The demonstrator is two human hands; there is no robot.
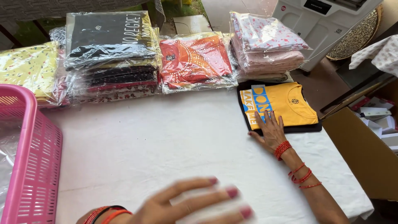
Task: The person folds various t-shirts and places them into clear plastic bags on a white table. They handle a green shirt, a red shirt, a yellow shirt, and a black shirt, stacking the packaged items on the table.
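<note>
Table [166, 153], white cloth cover, carrying folded garments along far edge. Right hand [270, 130] flat, fingers spread, palm down on near-left corner of yellow folded T-shirt [290, 105] w/ blue print panel; not gripping, just pressing. Shirt lying on black flat backing [306, 127] near far-right corner of table. Red bangles at right wrist, thin red bands further up forearm. Left hand [195, 205] at near edge, centre, blurred; fingers extended, pink-painted nails, something pale and flat beneath fingers — cannot tell whether grasped or only touched. Red and black bangles at left wrist.

Far edge, left to right: yellow printed pack [29, 68] in clear plastic at far-left corner; tall stack of bagged garments [110, 58], black one on top; orange-red bagged garment [195, 62], just beside stack; pink-and-white bagged stack [265, 45], directly behind yellow shirt, touching or nearly so. Pink plastic basket [35, 166], slotted walls, at left edge, clear plastic inside. Off table, right side: brown cardboard box [365, 153] w/ small white boxes within; white appliance [323, 25] beyond far-right corner.
</note>
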